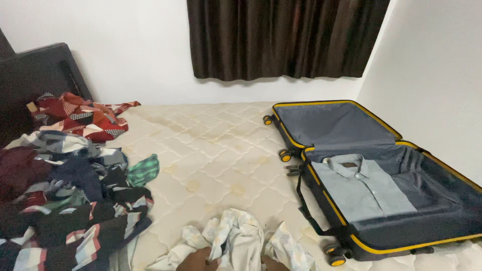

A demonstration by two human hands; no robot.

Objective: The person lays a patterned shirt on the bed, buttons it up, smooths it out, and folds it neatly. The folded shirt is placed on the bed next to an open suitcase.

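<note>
At the bottom edge, my left hand (197, 261) and my right hand (273, 264) grip a crumpled pale patterned garment (236, 236) lying on the cream quilted mattress (211, 155); only the tops of both hands show. To the right, a dark suitcase with yellow trim (361, 175) lies open. A folded light blue collared shirt (364, 188) rests in its near half, while the far half holds nothing.
A heap of mixed dark, striped and checked clothes (70, 200) covers the left side, with a red patterned cloth (83, 116) behind it and a green checked piece (144, 170) at its edge. A dark headboard (35, 75) and dark curtains (286, 37) stand against white walls.
</note>
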